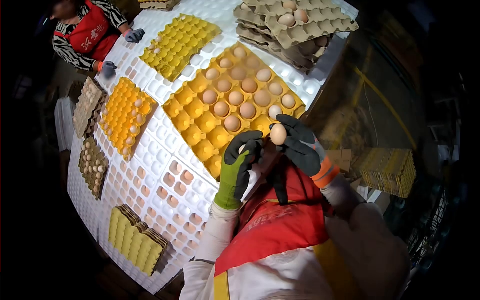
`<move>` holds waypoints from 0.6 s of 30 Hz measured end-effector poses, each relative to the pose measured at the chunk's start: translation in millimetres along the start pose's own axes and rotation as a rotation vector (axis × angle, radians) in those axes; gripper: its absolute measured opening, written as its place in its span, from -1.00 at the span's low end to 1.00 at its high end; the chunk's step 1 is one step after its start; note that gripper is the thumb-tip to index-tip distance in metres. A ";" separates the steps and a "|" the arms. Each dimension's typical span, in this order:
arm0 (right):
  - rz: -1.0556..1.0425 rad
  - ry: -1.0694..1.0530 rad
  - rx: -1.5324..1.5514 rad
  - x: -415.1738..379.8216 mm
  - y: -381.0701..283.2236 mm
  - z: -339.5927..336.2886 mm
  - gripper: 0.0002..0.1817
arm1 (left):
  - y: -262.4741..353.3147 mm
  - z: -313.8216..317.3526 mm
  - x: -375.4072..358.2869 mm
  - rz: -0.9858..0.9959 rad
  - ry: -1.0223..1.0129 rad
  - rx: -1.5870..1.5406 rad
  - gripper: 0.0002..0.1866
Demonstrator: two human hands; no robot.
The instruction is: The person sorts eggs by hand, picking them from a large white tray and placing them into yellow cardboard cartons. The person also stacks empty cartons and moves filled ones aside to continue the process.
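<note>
My right hand point(303, 149), in a dark glove with an orange cuff, pinches a light brown egg point(278, 134) over the near edge of a yellow egg tray point(199, 125). Close beside it is my left hand point(238, 167), in a green and dark glove, its fingers curled around an egg point(242, 148) of which only a pale patch shows. Several brown and cream eggs sit in the cups of the tray, mainly toward its right and far side. The cups along its left side hold none.
The tray lies on a white dimpled surface point(155, 145) with eggs in some hollows. A stack of grey trays point(312, 27) stands at the far right. Other yellow trays point(180, 45) lie beyond. A co-worker in a red apron point(90, 32) stands far left. Stacked trays point(387, 171) stand right.
</note>
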State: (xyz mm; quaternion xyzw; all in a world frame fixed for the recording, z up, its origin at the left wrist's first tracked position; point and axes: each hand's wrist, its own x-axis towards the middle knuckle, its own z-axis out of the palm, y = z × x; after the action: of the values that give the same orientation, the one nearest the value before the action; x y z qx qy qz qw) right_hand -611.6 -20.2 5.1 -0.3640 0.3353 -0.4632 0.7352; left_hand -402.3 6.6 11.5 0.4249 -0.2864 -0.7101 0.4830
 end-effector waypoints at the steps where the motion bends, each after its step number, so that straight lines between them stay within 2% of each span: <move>1: 0.005 0.023 -0.024 -2.5 -0.5 1.1 -0.43 | 1.2 4.0 -0.2 0.020 0.006 0.054 -0.58; 3: -0.037 0.087 -0.020 -8.2 4.0 2.6 -0.36 | 4.1 15.8 -1.4 0.063 0.020 0.162 -0.63; 6: -0.138 0.126 0.005 -12.3 21.9 4.6 -0.26 | -2.4 16.4 2.8 0.092 0.017 0.431 -0.55; 7: -0.207 0.137 -0.149 -14.9 21.1 8.6 -0.26 | -2.5 17.3 3.8 0.098 0.007 0.491 -0.53; 9: -0.343 0.157 -0.457 -19.2 15.8 16.0 -0.27 | 8.3 21.0 -0.1 0.053 -0.007 0.388 -0.57; 10: -0.351 0.173 -0.340 -18.4 13.9 14.6 -0.36 | 10.5 21.1 -1.0 0.011 -0.002 0.277 -0.59; 11: -0.369 0.198 -0.501 -15.7 10.1 6.3 -0.38 | 11.9 19.5 -2.5 -0.029 0.005 0.167 -0.60; 12: -0.385 0.221 -0.661 -9.6 4.7 -7.8 -0.41 | 10.7 15.2 -4.2 0.046 -0.020 0.204 -0.57; 14: -0.470 0.287 -1.030 10.2 -15.2 -11.6 -0.50 | 16.7 17.3 -8.4 0.041 -0.027 0.009 -0.52; 15: -0.574 0.248 -1.356 22.9 -24.7 -14.7 -0.51 | 19.1 18.0 -9.9 0.039 -0.030 -0.088 -0.50; 17: -0.584 0.189 -1.821 44.5 -34.3 -12.0 -0.53 | 17.8 7.9 -7.6 -0.021 -0.056 -0.184 -0.43; 18: -0.550 0.131 -1.900 51.2 -33.1 -14.6 -0.53 | 17.6 7.5 -6.9 -0.027 -0.039 -0.206 -0.40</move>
State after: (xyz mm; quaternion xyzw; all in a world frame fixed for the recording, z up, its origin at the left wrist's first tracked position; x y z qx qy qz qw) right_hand -620.4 -80.9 17.7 -0.8412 0.5113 -0.1755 -0.0152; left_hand -399.9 6.5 31.7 0.3628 -0.2154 -0.7505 0.5087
